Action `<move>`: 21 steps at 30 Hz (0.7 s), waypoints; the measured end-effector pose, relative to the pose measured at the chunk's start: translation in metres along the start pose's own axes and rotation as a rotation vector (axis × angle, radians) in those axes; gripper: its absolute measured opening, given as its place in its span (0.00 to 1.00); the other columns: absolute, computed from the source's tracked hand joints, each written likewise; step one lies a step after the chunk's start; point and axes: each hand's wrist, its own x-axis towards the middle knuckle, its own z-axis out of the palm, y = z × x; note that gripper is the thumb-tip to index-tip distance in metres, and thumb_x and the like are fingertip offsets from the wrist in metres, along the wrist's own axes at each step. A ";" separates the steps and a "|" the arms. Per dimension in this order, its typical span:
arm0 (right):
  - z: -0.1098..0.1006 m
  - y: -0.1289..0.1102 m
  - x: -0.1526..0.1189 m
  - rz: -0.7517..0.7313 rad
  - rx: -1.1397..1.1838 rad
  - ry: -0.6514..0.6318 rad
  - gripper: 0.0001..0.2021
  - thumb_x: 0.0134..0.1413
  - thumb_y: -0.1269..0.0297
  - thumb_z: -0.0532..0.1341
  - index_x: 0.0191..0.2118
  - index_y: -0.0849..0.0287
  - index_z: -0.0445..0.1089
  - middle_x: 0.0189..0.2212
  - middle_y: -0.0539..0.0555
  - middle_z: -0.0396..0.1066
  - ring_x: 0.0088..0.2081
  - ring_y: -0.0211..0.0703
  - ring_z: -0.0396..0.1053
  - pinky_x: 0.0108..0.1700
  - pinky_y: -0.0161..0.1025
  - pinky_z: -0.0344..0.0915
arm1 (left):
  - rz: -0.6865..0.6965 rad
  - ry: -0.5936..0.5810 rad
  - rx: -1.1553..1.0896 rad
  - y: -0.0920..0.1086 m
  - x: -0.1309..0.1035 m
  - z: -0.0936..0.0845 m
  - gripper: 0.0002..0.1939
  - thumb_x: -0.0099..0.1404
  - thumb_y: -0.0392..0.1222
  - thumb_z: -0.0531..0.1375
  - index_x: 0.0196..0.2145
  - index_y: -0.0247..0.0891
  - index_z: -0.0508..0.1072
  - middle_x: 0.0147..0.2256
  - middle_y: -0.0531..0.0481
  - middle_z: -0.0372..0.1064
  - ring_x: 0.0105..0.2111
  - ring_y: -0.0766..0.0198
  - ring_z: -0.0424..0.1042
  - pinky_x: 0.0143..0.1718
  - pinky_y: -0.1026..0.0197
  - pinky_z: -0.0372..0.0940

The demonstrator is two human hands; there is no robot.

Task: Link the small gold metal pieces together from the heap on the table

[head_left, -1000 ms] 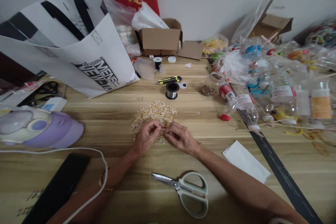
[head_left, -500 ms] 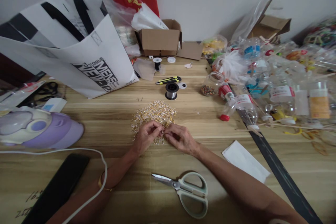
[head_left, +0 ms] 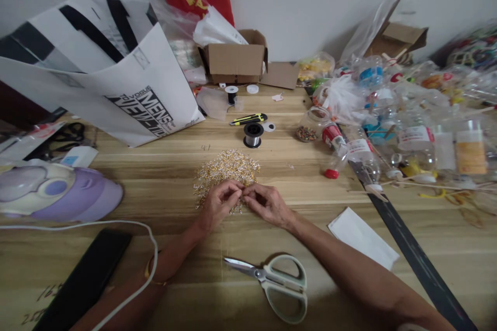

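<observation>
A heap of tiny gold and silver pieces (head_left: 227,166), perhaps beads or clasps, lies on the wooden table. At its near edge my left hand (head_left: 220,201) is closed in a pinch, thumb against fingers. My right hand (head_left: 267,204) meets it from the right, fingertips pinched too. What sits between the fingertips is too small to make out. Just beyond the heap stands a spool of thin clear or silvery line (head_left: 252,136). Scissors with pale green handles (head_left: 285,287) lie on the table in front of me, below my hands.
A yellow and black utility knife (head_left: 248,119) lies behind the spool. To the right are plastic bottles (head_left: 361,152), a jar of beads (head_left: 308,126) and a folded white paper (head_left: 363,238). A white paper bag (head_left: 155,93), purple device (head_left: 77,194) and white cable (head_left: 153,248) occupy the left.
My left hand's fingers have shifted slightly, the thumb a little lower and farther from the index finger. My right hand stays almost in place. The view has moved very slightly.
</observation>
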 end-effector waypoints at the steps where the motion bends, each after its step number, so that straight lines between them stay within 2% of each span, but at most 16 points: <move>1: 0.000 0.000 0.000 0.000 -0.001 -0.004 0.07 0.58 0.64 0.56 0.35 0.62 0.67 0.22 0.47 0.62 0.22 0.32 0.55 0.26 0.30 0.55 | 0.017 0.004 0.018 0.000 0.000 0.000 0.07 0.60 0.40 0.58 0.26 0.35 0.69 0.36 0.46 0.69 0.30 0.66 0.69 0.30 0.65 0.63; 5: 0.001 0.003 0.000 0.015 -0.006 -0.007 0.08 0.57 0.63 0.56 0.33 0.62 0.67 0.21 0.47 0.62 0.22 0.31 0.55 0.25 0.29 0.54 | 0.050 -0.011 0.084 0.000 -0.002 0.002 0.07 0.61 0.40 0.57 0.26 0.35 0.69 0.36 0.46 0.70 0.35 0.64 0.70 0.33 0.65 0.64; 7: 0.002 0.005 -0.001 0.023 -0.008 -0.012 0.08 0.57 0.63 0.56 0.33 0.62 0.68 0.22 0.47 0.62 0.22 0.31 0.56 0.26 0.29 0.54 | 0.022 -0.017 0.094 -0.001 -0.003 0.003 0.08 0.61 0.41 0.57 0.27 0.35 0.69 0.34 0.47 0.70 0.30 0.66 0.69 0.30 0.66 0.63; 10: 0.002 0.007 -0.002 0.034 -0.016 -0.027 0.09 0.58 0.63 0.56 0.32 0.62 0.68 0.22 0.48 0.63 0.22 0.31 0.55 0.25 0.29 0.54 | -0.058 -0.027 0.064 -0.001 -0.005 0.004 0.08 0.61 0.43 0.57 0.29 0.35 0.69 0.25 0.52 0.68 0.23 0.69 0.67 0.26 0.67 0.62; 12: 0.001 0.007 -0.002 0.044 -0.008 -0.034 0.09 0.58 0.63 0.56 0.31 0.62 0.68 0.22 0.48 0.64 0.22 0.31 0.55 0.25 0.29 0.54 | -0.110 -0.051 0.013 0.002 -0.005 0.004 0.09 0.62 0.44 0.57 0.31 0.35 0.67 0.21 0.55 0.65 0.21 0.69 0.66 0.25 0.67 0.62; 17: 0.000 0.003 0.000 0.085 0.139 -0.042 0.10 0.58 0.60 0.56 0.33 0.62 0.67 0.23 0.49 0.67 0.22 0.31 0.59 0.26 0.30 0.56 | -0.192 -0.121 -0.173 0.005 -0.003 0.005 0.12 0.60 0.48 0.59 0.35 0.36 0.64 0.24 0.53 0.68 0.25 0.67 0.70 0.27 0.65 0.65; 21: -0.001 0.003 0.002 0.148 0.271 -0.054 0.11 0.57 0.58 0.57 0.32 0.62 0.65 0.21 0.47 0.65 0.21 0.31 0.57 0.23 0.29 0.53 | -0.240 -0.129 -0.209 0.002 -0.001 0.006 0.14 0.56 0.46 0.63 0.34 0.35 0.66 0.27 0.52 0.69 0.26 0.68 0.70 0.29 0.65 0.65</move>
